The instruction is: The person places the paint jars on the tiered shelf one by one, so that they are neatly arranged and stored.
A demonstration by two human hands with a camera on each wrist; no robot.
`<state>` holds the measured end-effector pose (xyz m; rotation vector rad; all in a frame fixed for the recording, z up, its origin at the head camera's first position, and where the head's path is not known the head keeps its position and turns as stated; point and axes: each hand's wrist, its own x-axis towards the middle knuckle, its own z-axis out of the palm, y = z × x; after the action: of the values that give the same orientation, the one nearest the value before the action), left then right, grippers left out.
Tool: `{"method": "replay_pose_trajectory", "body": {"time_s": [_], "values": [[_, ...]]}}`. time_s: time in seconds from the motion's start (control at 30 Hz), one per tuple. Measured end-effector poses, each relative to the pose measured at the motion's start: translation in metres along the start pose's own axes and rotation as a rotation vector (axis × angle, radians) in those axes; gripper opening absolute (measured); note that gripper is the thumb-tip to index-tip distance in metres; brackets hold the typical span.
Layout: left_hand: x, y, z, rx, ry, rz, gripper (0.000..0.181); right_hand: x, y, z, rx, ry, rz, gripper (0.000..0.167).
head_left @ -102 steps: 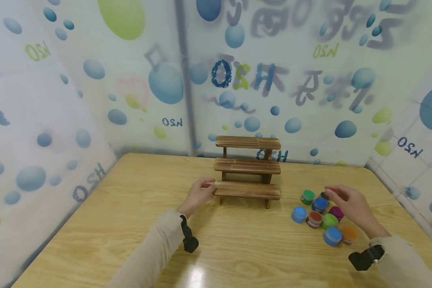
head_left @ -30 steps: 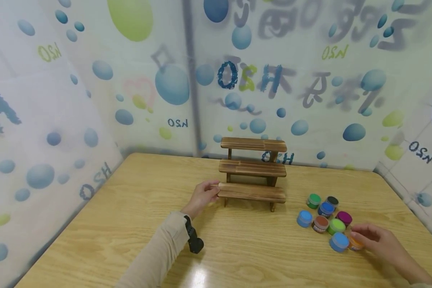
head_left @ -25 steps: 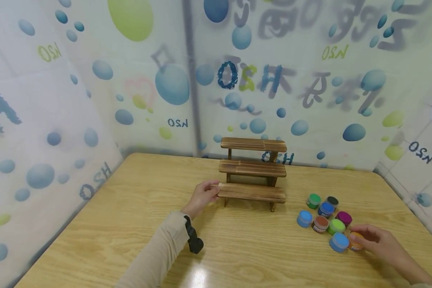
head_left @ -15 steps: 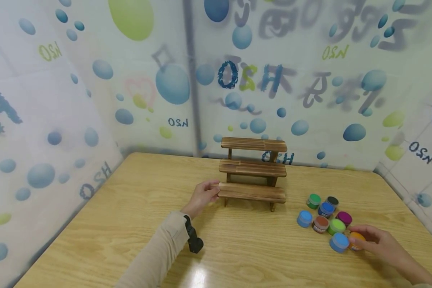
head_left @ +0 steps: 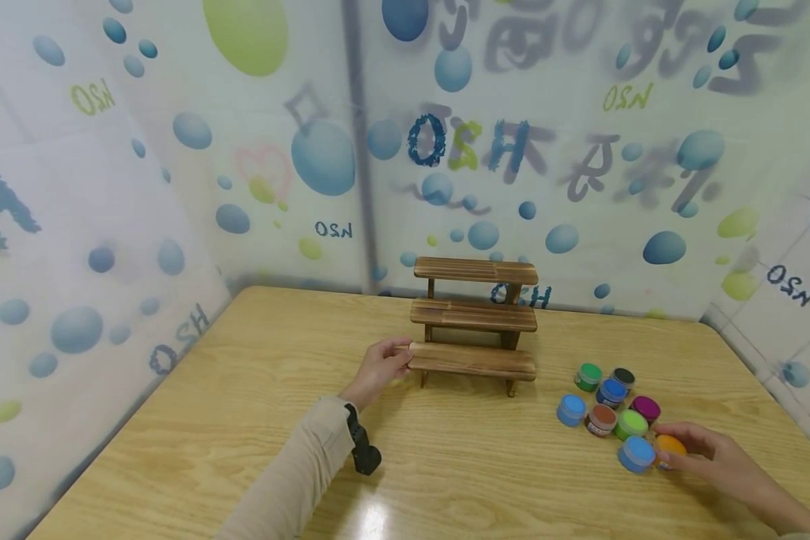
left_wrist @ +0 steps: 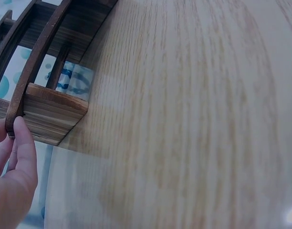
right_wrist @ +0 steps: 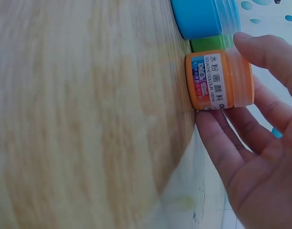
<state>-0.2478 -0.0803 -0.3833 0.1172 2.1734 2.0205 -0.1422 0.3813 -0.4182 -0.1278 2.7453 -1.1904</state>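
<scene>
A three-tier wooden stand (head_left: 472,360) stands at the table's middle back. My left hand (head_left: 378,370) pinches the left end of its lowest board; the left wrist view shows thumb and fingers of the hand (left_wrist: 15,176) on the dark board end (left_wrist: 29,71). At the right, my right hand (head_left: 722,461) has thumb and fingers around the orange paint jar (head_left: 671,448), which rests on the table. In the right wrist view the hand (right_wrist: 265,157) curves about the orange jar (right_wrist: 215,80), beside a blue jar (right_wrist: 198,18) and a green one (right_wrist: 205,44).
Several other jars stand close together left of and behind the orange one, among them a dark green (head_left: 589,376), a black (head_left: 623,377), a brown (head_left: 601,419) and a purple jar (head_left: 645,410). A patterned curtain (head_left: 553,112) hangs behind the wooden table (head_left: 256,420).
From over the black jar, my right hand has moved toward the near right, to the orange jar, and its fingers have settled around it. My left hand keeps its grip on the stand.
</scene>
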Motion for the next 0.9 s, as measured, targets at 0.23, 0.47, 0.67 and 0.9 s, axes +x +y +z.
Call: {"method": "replay_pose_trajectory", "body": {"time_s": [0.23, 0.47, 0.67, 0.9], "values": [[-0.0005, 0.0003, 0.0001, -0.003, 0.004, -0.002, 0.031, -0.0005, 0.0018, -0.0001, -0.053, 0.012, -0.018, 0.040], [-0.0007, 0.0002, 0.0000, -0.009, 0.007, 0.004, 0.032, -0.0003, 0.0018, 0.0017, -0.056, 0.041, -0.045, 0.038], [-0.0025, 0.0019, -0.0005, -0.010, 0.006, 0.004, 0.032, -0.0003, 0.0004, 0.0021, -0.047, 0.019, -0.006, 0.041], [-0.0007, -0.0001, -0.0005, -0.002, 0.008, 0.004, 0.032, -0.0014, -0.0010, 0.0007, -0.022, -0.040, 0.058, 0.048]]}}
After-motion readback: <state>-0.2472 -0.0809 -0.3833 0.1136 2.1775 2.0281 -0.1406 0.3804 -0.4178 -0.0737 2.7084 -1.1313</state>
